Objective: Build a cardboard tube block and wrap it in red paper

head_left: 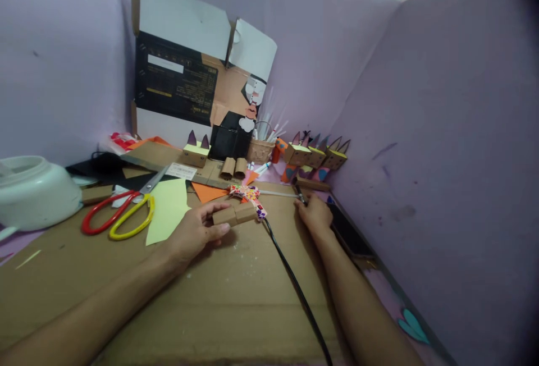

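Observation:
My left hand [202, 231] is closed around a small folded cardboard piece [233, 215], thumb in front and fingers behind. Just beyond that piece lies a glue gun [248, 192] with a colourful flowered cover, its black cord [295, 282] running towards me. On the right, my right hand [315, 213] grips a dark pen [300, 193], whose end sticks up past the fingers. A dark phone-like slab [351, 231] lies beside that wrist. Both hands are above the brown cardboard sheet [236, 315].
Red and yellow scissors [132, 209] and pale yellow paper [166, 214] lie left. A white pot-like vessel [37, 195] stands at far left. Behind are two cardboard tubes [233, 168], a basket [261, 150] of sticks, and several eared cardboard boxes [315, 155]. Purple walls close the corner.

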Available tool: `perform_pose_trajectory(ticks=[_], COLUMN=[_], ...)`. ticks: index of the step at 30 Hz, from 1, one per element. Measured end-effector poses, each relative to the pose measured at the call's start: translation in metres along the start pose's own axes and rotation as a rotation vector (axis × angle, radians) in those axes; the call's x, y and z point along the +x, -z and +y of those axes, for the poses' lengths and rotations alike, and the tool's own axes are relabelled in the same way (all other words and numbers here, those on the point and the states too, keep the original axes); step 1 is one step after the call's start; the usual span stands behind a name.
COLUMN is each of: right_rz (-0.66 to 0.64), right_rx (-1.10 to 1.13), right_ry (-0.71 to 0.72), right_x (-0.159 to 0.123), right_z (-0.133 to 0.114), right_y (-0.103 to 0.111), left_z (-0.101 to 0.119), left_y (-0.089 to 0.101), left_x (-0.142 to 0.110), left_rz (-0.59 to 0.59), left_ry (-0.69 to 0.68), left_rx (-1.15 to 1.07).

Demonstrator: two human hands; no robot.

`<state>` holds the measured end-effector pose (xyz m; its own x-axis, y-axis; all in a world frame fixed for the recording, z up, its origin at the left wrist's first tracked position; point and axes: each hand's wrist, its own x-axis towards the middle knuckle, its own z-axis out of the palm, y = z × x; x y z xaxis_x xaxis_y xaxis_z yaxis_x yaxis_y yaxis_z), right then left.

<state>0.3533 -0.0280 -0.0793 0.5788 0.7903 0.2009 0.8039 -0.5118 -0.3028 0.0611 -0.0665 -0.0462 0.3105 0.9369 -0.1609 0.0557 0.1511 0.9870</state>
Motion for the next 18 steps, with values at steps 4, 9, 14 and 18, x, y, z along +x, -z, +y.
perform_pose_trajectory(ticks=[4,9,14,18], right_rz=[-0.048,-0.084,0.006,-0.112], right_rx=[-0.052,-0.061,0.001,0.126], right_ry=[-0.007,0.017,0.106,0.294], right_x=[0.007,0.012,-0.003,-0.033], right_z=[-0.002,-0.005,-0.022,-0.055], right_y=[0.0,0.005,0.026,0.024], left_z=[-0.002,0.0,0.0,-0.002], left_y=[0.001,0.0,0.003,0.006], left_x=[0.0,-0.001,0.002,0.005], left_rz=[0.006,0.028,0.141,0.204], left_ry=[-0.007,-0.036,-0.076,-0.143], left_rx=[0.001,-0.003,-0.026,-0.006])
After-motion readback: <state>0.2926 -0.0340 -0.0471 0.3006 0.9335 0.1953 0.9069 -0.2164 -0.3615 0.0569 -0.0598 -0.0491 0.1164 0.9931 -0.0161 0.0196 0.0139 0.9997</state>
